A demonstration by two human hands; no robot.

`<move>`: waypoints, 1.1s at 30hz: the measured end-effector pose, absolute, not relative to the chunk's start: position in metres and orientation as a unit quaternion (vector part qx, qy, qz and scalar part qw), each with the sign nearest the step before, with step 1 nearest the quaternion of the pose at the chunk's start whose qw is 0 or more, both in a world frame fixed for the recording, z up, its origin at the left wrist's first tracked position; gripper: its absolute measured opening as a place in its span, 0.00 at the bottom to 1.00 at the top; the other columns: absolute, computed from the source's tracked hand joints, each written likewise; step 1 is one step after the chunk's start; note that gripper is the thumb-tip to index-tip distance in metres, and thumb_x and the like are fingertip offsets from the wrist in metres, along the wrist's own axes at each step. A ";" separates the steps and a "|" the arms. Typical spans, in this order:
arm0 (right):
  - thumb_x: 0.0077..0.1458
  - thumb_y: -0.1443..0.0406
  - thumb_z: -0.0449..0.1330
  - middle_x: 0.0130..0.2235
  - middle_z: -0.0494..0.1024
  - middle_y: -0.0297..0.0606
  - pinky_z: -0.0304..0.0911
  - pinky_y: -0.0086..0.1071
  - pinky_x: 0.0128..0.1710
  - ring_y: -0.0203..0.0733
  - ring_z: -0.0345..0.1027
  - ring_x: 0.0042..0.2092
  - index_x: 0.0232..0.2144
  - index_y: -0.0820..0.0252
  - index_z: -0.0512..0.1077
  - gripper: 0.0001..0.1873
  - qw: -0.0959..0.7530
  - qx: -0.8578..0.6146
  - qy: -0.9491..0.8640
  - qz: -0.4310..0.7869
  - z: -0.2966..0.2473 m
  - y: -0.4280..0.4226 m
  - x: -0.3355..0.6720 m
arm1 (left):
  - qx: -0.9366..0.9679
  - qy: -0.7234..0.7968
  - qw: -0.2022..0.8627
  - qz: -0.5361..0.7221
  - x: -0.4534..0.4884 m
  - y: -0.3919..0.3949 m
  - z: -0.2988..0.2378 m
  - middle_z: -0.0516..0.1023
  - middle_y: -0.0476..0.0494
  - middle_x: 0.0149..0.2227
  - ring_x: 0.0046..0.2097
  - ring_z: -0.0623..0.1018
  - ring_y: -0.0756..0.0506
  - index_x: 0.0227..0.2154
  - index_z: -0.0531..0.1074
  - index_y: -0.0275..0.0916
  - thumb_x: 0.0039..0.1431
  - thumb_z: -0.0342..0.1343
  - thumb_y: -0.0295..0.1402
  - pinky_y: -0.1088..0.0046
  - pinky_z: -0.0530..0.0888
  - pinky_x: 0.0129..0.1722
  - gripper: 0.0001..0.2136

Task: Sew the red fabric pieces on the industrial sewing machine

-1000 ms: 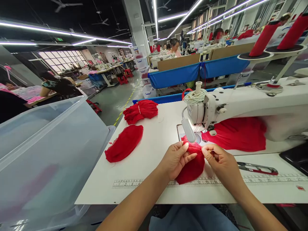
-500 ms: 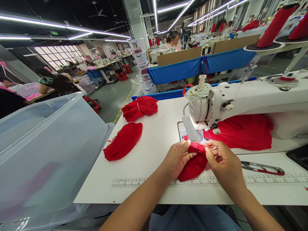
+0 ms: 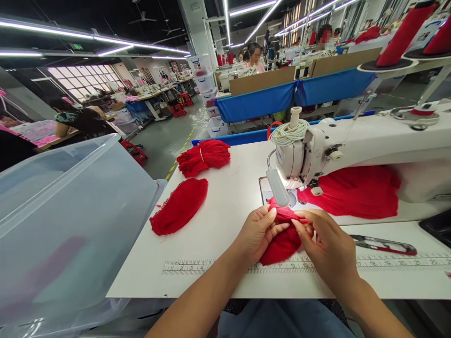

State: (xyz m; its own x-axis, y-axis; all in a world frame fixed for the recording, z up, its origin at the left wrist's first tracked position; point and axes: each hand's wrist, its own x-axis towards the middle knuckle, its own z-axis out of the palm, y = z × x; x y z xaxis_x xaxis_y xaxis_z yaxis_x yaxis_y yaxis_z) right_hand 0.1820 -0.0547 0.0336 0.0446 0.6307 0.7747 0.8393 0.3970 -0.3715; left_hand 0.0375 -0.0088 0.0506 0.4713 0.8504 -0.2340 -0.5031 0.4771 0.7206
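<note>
Fingers [image 3: 270,216] of the left hand [image 3: 256,234] and right hand [image 3: 327,244] pinching red cloth [image 3: 280,249], held just in front of the sewing machine [image 3: 369,141], open desk [image 3: 227,211] left of the hands, its front edge under both forearms [image 3: 206,281], hands angled inward

Left hand [image 3: 259,234], right hand [image 3: 327,244] and forearms [image 3: 204,298] bare; plain blue garment [image 3: 282,319] at lap, dark patterned fabric [image 3: 235,306] alongside.

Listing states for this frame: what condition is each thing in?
Left hand: pinching red cloth
Right hand: pinching red cloth
Red cloth: bunched at the hands
Red bundle: tied around its middle
Loose red piece: lying flat, unheld
Snips: lying unheld
Cord: coiled
Machine lamp: lit
Ceiling lights: on
</note>
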 end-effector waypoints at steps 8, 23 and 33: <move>0.61 0.72 0.56 0.34 0.76 0.35 0.59 0.26 0.24 0.33 0.67 0.29 0.32 0.58 0.67 0.06 0.492 -0.520 -0.690 -0.109 0.032 -0.055 0.185 | 0.267 0.289 0.804 0.446 0.040 -0.009 0.052 0.78 0.46 0.30 0.36 0.76 0.51 0.26 0.75 0.33 0.45 0.71 0.36 0.76 0.73 0.43 0.13; 0.60 0.71 0.59 0.34 0.69 0.35 0.58 0.28 0.22 0.33 0.62 0.27 0.38 0.56 0.74 0.07 0.551 -0.503 -0.664 -0.054 0.043 -0.054 0.180 | 0.293 0.283 0.807 0.427 0.041 -0.010 0.050 0.80 0.44 0.29 0.33 0.77 0.51 0.27 0.78 0.33 0.44 0.71 0.34 0.74 0.72 0.43 0.11; 0.61 0.61 0.55 0.31 0.72 0.35 0.60 0.29 0.25 0.38 0.66 0.29 0.28 0.56 0.68 0.10 0.515 -0.563 -0.643 0.069 0.038 -0.047 0.178 | 0.303 0.291 0.796 0.435 0.041 -0.011 0.047 0.80 0.44 0.29 0.33 0.77 0.50 0.27 0.78 0.33 0.43 0.71 0.34 0.73 0.72 0.43 0.12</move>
State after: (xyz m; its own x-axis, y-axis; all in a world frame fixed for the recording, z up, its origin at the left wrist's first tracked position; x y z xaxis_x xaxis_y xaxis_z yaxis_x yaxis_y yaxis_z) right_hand 0.1779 -0.0470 0.0379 0.1636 0.7954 0.5835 0.6524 0.3564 -0.6688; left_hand 0.0413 -0.0106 0.0469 0.4517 0.8694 -0.2000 -0.5162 0.4376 0.7362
